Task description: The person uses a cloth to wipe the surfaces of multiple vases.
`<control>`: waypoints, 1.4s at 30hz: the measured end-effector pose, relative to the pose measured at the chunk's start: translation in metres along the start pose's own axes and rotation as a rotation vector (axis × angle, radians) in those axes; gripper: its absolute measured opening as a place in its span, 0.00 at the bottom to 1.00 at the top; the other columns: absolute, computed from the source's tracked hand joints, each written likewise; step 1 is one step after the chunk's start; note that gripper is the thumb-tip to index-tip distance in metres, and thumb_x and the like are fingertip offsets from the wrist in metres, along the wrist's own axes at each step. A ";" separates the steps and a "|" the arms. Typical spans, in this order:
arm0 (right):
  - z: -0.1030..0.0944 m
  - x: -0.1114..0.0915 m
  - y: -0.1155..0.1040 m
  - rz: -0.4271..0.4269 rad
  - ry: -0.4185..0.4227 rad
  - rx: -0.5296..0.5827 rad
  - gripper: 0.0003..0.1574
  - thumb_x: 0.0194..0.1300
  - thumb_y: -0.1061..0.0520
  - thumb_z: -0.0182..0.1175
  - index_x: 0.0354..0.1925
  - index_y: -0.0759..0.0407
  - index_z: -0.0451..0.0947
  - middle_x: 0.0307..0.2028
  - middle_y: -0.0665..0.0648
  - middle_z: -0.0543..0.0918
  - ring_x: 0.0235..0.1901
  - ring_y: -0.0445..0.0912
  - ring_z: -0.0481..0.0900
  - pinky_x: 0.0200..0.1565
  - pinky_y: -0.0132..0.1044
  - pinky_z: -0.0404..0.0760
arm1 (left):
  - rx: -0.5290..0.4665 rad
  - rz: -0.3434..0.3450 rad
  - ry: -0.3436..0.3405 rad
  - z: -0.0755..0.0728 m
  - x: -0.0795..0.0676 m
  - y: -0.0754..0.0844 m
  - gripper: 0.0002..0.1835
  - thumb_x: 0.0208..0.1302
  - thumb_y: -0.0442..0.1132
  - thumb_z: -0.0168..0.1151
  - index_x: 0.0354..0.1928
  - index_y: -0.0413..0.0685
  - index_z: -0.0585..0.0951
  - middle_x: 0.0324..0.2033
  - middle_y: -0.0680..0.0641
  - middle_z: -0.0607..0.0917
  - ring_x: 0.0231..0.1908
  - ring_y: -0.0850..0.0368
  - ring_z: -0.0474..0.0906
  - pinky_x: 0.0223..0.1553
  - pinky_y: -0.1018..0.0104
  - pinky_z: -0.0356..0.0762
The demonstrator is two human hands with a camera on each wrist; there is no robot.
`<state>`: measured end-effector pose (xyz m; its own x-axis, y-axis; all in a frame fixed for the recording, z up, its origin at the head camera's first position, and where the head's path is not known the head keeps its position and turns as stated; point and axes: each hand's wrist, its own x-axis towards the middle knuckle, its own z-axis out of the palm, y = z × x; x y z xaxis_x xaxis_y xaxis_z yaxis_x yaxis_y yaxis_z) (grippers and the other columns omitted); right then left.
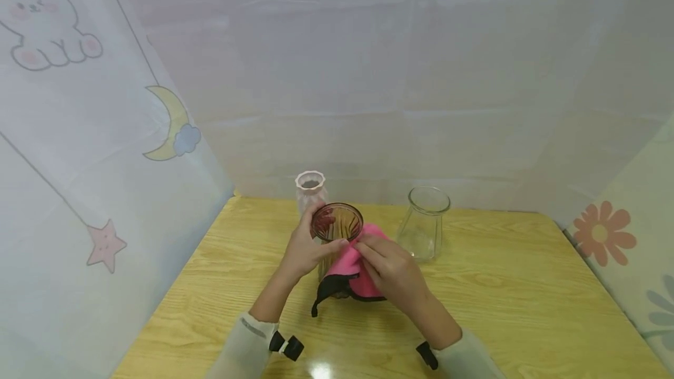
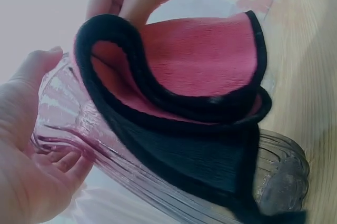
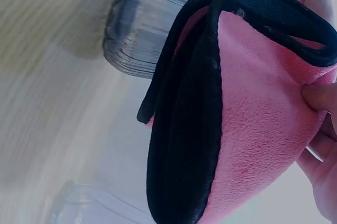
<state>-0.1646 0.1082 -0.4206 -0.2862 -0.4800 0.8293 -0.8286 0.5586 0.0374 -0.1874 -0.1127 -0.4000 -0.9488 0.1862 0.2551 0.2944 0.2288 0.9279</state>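
A tinted, ribbed glass vase (image 1: 337,222) stands upright near the middle of the table in the head view. My left hand (image 1: 307,248) grips it just below the rim, fingers on the far side and thumb at the front. A pink cloth with black edging (image 2: 200,58) is pinched by my right hand (image 1: 392,268) against the vase's upper right side. Its folds hang over the vase's front, and its dark underside shows in the left wrist view. The vase's ribbed base (image 3: 139,26) shows beyond the cloth in the right wrist view.
Behind the vase to the left stands a pale pink vase with a scalloped rim (image 1: 310,183). A clear glass vase (image 1: 423,227) is to the right, close to my right hand. The wooden table (image 1: 526,285) meets printed fabric walls at the back and sides.
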 end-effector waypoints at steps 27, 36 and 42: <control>0.018 -0.037 -0.030 0.014 -0.176 -0.032 0.23 0.48 0.62 0.78 0.46 0.60 0.88 0.43 0.59 0.90 0.46 0.51 0.88 0.44 0.41 0.87 | -0.336 0.156 -0.400 -0.027 0.027 -0.024 0.59 0.53 0.58 0.78 0.76 0.38 0.55 0.68 0.23 0.65 0.68 0.34 0.67 0.67 0.44 0.68; 0.013 -0.037 -0.033 -0.012 -0.142 -0.070 0.12 0.73 0.57 0.59 0.46 0.60 0.88 0.44 0.58 0.90 0.45 0.49 0.88 0.42 0.39 0.87 | -0.296 0.124 -0.371 -0.026 0.026 -0.025 0.66 0.48 0.63 0.78 0.80 0.45 0.50 0.71 0.34 0.66 0.71 0.35 0.63 0.69 0.50 0.66; 0.001 -0.022 -0.028 -0.054 0.004 -0.092 0.23 0.82 0.54 0.46 0.48 0.62 0.87 0.46 0.59 0.89 0.43 0.50 0.88 0.39 0.40 0.87 | -0.131 0.080 -0.142 -0.012 0.007 -0.017 0.70 0.45 0.61 0.82 0.81 0.48 0.46 0.72 0.40 0.67 0.72 0.43 0.64 0.72 0.45 0.59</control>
<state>-0.1354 0.1021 -0.4405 -0.2406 -0.5087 0.8267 -0.7949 0.5921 0.1330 -0.2002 -0.1265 -0.4107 -0.8946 0.3341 0.2968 0.3417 0.0833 0.9361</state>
